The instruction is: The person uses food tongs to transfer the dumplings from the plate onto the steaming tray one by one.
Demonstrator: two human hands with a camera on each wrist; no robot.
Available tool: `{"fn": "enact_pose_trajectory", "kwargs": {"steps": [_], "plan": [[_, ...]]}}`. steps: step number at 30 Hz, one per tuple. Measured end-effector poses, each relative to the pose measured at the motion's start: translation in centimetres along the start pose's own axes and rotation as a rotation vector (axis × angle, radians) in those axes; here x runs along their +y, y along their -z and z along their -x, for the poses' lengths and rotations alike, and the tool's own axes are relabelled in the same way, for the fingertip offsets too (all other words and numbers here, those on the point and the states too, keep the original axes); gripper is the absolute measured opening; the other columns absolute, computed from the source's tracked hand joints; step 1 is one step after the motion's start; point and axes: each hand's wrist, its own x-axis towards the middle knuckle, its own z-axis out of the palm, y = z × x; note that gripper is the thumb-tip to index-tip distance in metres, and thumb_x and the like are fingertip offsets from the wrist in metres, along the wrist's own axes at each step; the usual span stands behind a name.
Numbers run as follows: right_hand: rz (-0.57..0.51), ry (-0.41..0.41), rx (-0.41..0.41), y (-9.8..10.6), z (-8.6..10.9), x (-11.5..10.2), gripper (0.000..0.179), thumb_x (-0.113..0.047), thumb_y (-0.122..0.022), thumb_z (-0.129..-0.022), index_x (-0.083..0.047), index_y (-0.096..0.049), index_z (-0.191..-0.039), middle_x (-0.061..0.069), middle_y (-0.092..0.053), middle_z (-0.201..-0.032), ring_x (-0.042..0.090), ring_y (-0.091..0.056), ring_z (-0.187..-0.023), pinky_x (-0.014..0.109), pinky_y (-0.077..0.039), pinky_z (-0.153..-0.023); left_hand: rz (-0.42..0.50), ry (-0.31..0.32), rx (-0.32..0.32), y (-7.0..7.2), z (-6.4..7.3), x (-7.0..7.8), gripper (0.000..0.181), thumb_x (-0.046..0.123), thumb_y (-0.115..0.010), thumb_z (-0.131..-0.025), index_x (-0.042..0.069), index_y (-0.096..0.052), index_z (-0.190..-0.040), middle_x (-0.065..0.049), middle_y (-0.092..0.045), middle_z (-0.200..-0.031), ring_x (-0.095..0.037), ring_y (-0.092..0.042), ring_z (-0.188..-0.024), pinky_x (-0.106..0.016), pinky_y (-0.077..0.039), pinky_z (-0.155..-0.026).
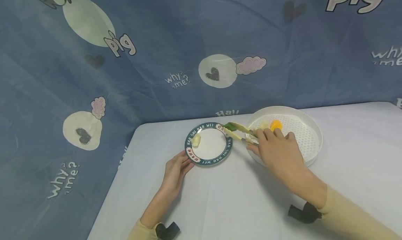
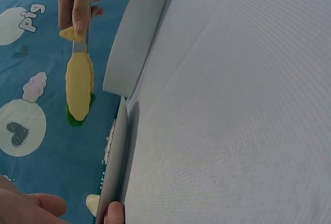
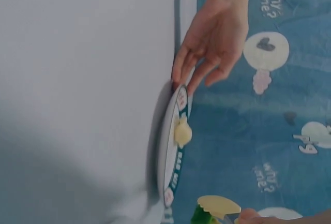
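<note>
My right hand grips metal tongs with yellow scalloped tips. Between the tips is a green, leafy-looking piece, held over the right edge of a small white plate with a dark green lettered rim. A pale yellow lump lies at the left of this plate. My left hand touches the plate's near-left rim with extended fingers; in the right wrist view its thumb stands away from the rim. Behind my right hand sits a round white perforated tray, partly hidden by that hand.
Inside the tray are an orange-yellow round piece and something pale beside it. A white cloth covers the table, and a blue patterned curtain hangs along the far and left sides.
</note>
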Motion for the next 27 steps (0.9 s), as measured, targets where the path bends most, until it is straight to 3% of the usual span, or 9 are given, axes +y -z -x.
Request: {"fn": "enact_pose_trajectory", "kwargs": {"steps": [11,19,27], "plan": [[0.038,-0.002,0.071,0.5,1.0,3.4,0.048,-0.048,-0.071,-0.100,-0.002,-0.057,-0.100,0.010,-0.060,-0.078,0.033,-0.057,-0.071,0.044,-0.043,-0.052,0.007,0.005,-0.001,0.0,0.0,0.1,0.061,0.013,-0.043,-0.108,-0.008,-0.031,-0.164,-0.026,-0.046,-0.156,-0.033,-0.053,-0.145,-0.021,-0.059,-0.116],[0.021,-0.041,0.095,0.6,2.1,5.9,0.047,-0.043,-0.073,-0.100,0.000,-0.054,-0.094,0.009,-0.054,-0.072,0.029,-0.049,-0.064,0.037,-0.033,-0.049,0.008,0.009,0.005,-0.1,0.0,0.0,0.061,0.013,-0.043,-0.107,-0.007,-0.032,-0.164,-0.025,-0.047,-0.154,-0.031,-0.054,-0.143,-0.020,-0.059,-0.114],[-0.004,-0.132,0.019,1.0,2.8,8.3,0.049,-0.044,-0.067,-0.105,-0.002,-0.047,-0.089,0.009,-0.051,-0.072,0.029,-0.046,-0.063,0.036,-0.029,-0.050,-0.001,0.010,0.011,-0.1,0.0,0.0,0.061,0.013,-0.043,-0.108,-0.007,-0.031,-0.164,-0.025,-0.047,-0.154,-0.031,-0.055,-0.142,-0.021,-0.059,-0.115]]}}
